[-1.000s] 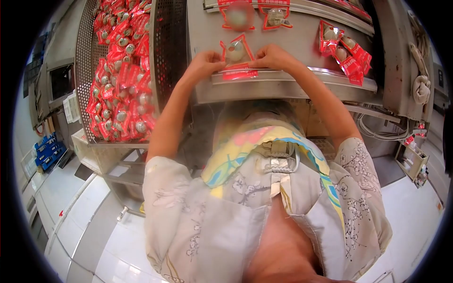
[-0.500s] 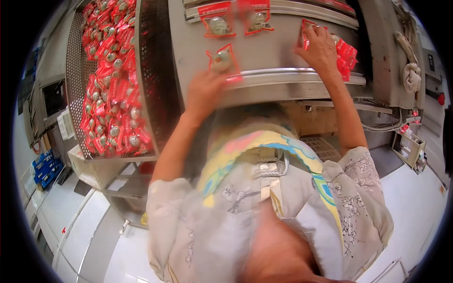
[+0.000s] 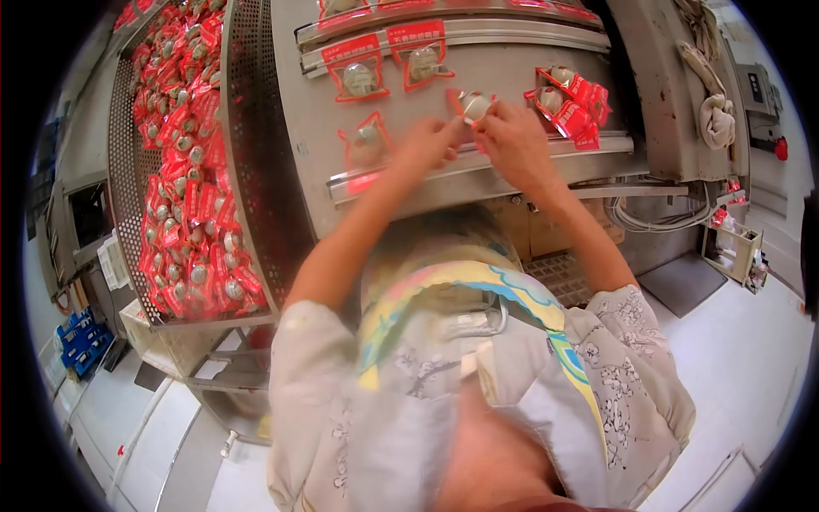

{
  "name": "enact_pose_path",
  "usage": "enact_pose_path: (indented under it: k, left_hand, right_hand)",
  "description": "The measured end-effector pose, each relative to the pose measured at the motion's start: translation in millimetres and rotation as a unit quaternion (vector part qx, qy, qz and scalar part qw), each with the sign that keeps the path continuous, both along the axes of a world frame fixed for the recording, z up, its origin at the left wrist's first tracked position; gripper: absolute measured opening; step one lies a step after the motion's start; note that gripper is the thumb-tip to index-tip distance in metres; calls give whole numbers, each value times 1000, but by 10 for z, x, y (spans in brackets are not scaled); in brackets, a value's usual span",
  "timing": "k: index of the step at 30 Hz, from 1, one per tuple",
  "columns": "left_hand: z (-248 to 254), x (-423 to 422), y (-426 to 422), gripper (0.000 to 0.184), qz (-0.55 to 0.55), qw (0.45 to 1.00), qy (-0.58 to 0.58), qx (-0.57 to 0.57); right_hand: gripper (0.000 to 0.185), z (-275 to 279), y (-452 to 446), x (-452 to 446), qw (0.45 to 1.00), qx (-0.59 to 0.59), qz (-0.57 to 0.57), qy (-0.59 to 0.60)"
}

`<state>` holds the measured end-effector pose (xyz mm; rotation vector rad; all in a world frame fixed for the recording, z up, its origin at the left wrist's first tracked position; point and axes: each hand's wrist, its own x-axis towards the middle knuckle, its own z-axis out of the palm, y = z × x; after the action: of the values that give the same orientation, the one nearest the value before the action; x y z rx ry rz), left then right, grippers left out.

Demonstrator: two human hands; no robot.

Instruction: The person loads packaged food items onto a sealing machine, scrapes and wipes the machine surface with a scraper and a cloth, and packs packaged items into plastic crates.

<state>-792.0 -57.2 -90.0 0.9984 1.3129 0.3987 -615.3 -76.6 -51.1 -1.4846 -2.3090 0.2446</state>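
Between my two hands is an egg packet point(image 3: 474, 105), a red and clear pouch around a pale, round, egg-like item. My right hand point(image 3: 517, 145) pinches its lower right side. My left hand point(image 3: 426, 147), slightly blurred, has curled fingers closed at the packet's lower left edge. Left of it, another packet point(image 3: 367, 145) lies on the metal surface point(image 3: 311, 145), its lower end over the front metal bar point(image 3: 563, 151). Several overlapping packets point(image 3: 570, 104) lie right of my right hand. Two packets point(image 3: 358, 77) point(image 3: 422, 64) rest side by side with their red ends on the rear bar.
At left stands a perforated metal bin point(image 3: 256, 128) heaped with red packets point(image 3: 192, 205). More packets point(image 3: 341, 8) sit at the machine's far side. A grey machine housing point(image 3: 653, 111) with a bundled cloth point(image 3: 717, 119) borders the right. Cables point(image 3: 657, 218) hang below it.
My right hand has moved left from the pile, bringing a packet to the middle. My left hand has let go of the left packet and moved right to meet it. The view has shifted.
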Motion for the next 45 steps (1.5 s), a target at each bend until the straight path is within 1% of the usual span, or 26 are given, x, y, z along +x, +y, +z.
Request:
enact_pose_path:
  k: [2,3,4,5,6,7,8,9,10,13,14,17,19,20,22,23,25,26,27,29,30,33,36,39,42,45]
  left_hand:
    - [18,106,109,20,-45,992,-45,-109]
    - [-39,99,113,18,-41,991,-62,-112]
    - [-126,78,111,16,-38,990,-78,-115]
    - [-176,58,115,15,-35,988,-95,-117]
    - [-172,38,128,14,-30,986,-92,-133]
    - [-152,15,137,13,-24,985,-88,-148]
    - [-125,7,134,13,-17,983,-84,-163]
    - [-74,17,131,11,-8,979,-92,-181]
    - [-11,28,129,10,2,975,-99,-198]
    - [-50,34,146,9,16,964,-125,-233]
    - [-111,31,160,10,19,961,-134,-242]
    - [-352,-11,279,12,-42,958,-108,-264]
    - [-340,-52,309,14,-27,946,-151,-286]
    - [-324,-71,311,15,-19,939,-173,-298]
    - [-92,-126,216,17,-11,956,-180,-230]
    - [-19,-162,171,19,-6,963,-182,-197]
    - [-71,-333,205,24,-94,988,-91,-80]
    - [-85,-398,219,26,-138,989,-44,-20]
    - [-73,-421,206,28,-149,988,-12,48]
    - [-16,-441,188,33,-170,967,50,183]
    - [47,-423,191,36,-185,944,161,222]
    - [49,-373,122,39,-170,895,278,304]
    - [20,-335,70,45,-183,851,385,305]
    - [61,-346,92,49,-233,842,410,262]
    - [37,-415,145,50,-247,847,389,265]
    - [-38,-452,205,55,-233,880,350,221]
  right_hand:
    - [15,64,-87,-64,993,-31,23,109]
    - [17,51,-100,-40,981,-80,-52,170]
    - [19,26,-105,23,957,-127,-126,228]
    - [21,-13,-106,115,922,-172,-199,284]
    - [31,-371,-31,348,931,-112,-183,297]
    - [35,-323,25,400,897,-249,-214,298]
    - [38,-240,73,441,844,-381,-239,293]
    - [42,-194,104,460,773,-506,-259,282]
    - [49,-243,109,424,748,-536,-251,302]
    - [46,-368,144,375,717,-577,-201,335]
    - [43,-379,154,376,692,-587,-203,368]
    - [34,-437,185,383,607,-620,-196,458]
    - [28,-494,204,398,540,-647,-180,508]
    - [26,-502,180,395,520,-650,-176,525]
    - [22,-420,145,337,478,-656,-167,559]
    - [22,-412,149,336,521,-639,-166,541]
    - [22,-412,158,369,600,-600,-161,503]
    - [21,-384,188,392,687,-561,-170,428]
    - [21,-427,216,368,743,-521,-150,393]
    - [21,-509,285,312,840,-428,-108,315]
    - [23,-530,311,264,844,-413,-118,320]
    - [29,-775,399,192,889,-374,-134,228]
    - [34,-862,415,76,914,-342,-136,171]
    - [34,-796,431,28,926,-349,-108,92]
    - [32,-740,477,45,918,-386,-71,52]
    - [28,-698,520,70,915,-401,-24,41]
